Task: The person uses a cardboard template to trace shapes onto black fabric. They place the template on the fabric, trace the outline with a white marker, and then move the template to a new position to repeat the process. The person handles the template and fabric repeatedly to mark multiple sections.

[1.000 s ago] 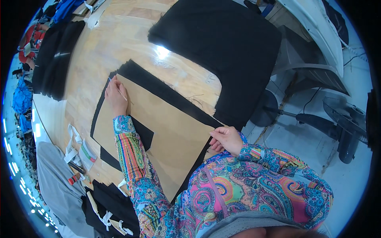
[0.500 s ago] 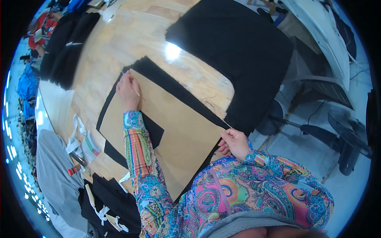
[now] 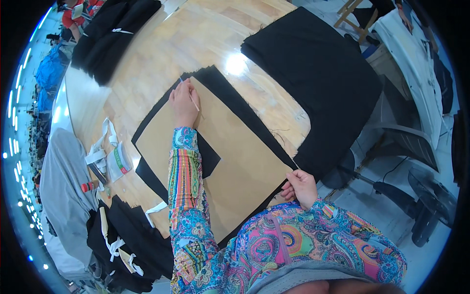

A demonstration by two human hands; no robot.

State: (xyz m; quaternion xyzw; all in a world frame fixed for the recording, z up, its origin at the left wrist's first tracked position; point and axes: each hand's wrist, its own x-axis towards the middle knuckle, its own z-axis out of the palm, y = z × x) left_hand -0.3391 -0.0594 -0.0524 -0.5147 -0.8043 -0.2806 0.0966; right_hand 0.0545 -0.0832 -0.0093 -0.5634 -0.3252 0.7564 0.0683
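A large tan card pattern (image 3: 235, 152) with a cut-out lies over black fabric (image 3: 226, 96), whose frayed edges stick out around it. Through the cut-out more black cloth shows. At the card's far corner rests my left hand (image 3: 184, 104), fingers closed around a thin pen-like stick (image 3: 195, 102) with a blue end poking out beyond the fingertips. My right hand (image 3: 300, 188) pinches the card's near right corner between thumb and forefinger, its other fingers curled. Both sleeves are brightly patterned.
A big black cloth piece (image 3: 318, 83) covers the table's right side. Black fabric piles lie at the far left (image 3: 115, 36) and near left (image 3: 132, 235). White tape (image 3: 96, 156), a small plastic packet (image 3: 118, 164) and grey cloth (image 3: 66, 181) lie left. A fan (image 3: 431, 196) stands right.
The whole view has shifted, so the table and things on it sit farther right. Both hands keep their places at the card's corners, and their grips look unchanged.
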